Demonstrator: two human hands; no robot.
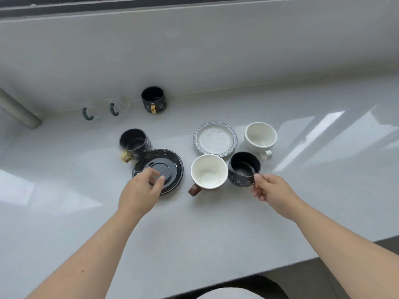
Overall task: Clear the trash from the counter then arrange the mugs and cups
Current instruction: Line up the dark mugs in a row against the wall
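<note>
My right hand grips the handle of a black mug with white drawings, which stands just right of a white-lined cup with a brown handle. My left hand hovers with spread fingers over the near edge of a black saucer. Behind the saucer stands a second black mug with a gold handle. A third black mug sits by the back wall. A white cup and a white saucer with a blue rim sit to the right.
Two clear glass mugs with dark green handles stand by the back wall at left. A grey pipe slants in at the far left. The white counter's front edge runs diagonally at the lower right.
</note>
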